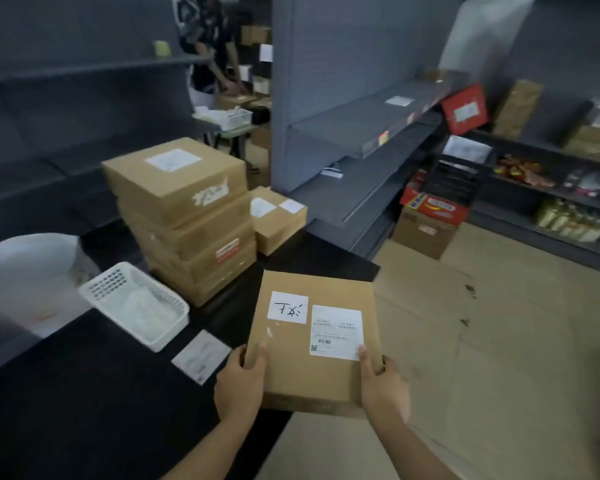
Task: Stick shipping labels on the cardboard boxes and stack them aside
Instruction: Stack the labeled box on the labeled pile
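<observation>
Both hands, left (240,382) and right (384,386): fingers clamped on one box (291,368) | two labels (336,332) | stack (184,216): four

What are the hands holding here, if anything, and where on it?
Both hands hold one flat cardboard box by its near corners: left hand at the near-left corner, right hand at the near-right, thumbs on top. Its shipping label is already on.

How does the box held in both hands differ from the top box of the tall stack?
The held box is gripped by the left hand and right hand at the table edge; the top stack box rests on other boxes. The held box carries two white stickers, the top stack box one white label on its top. Both are brown cardboard.
</observation>
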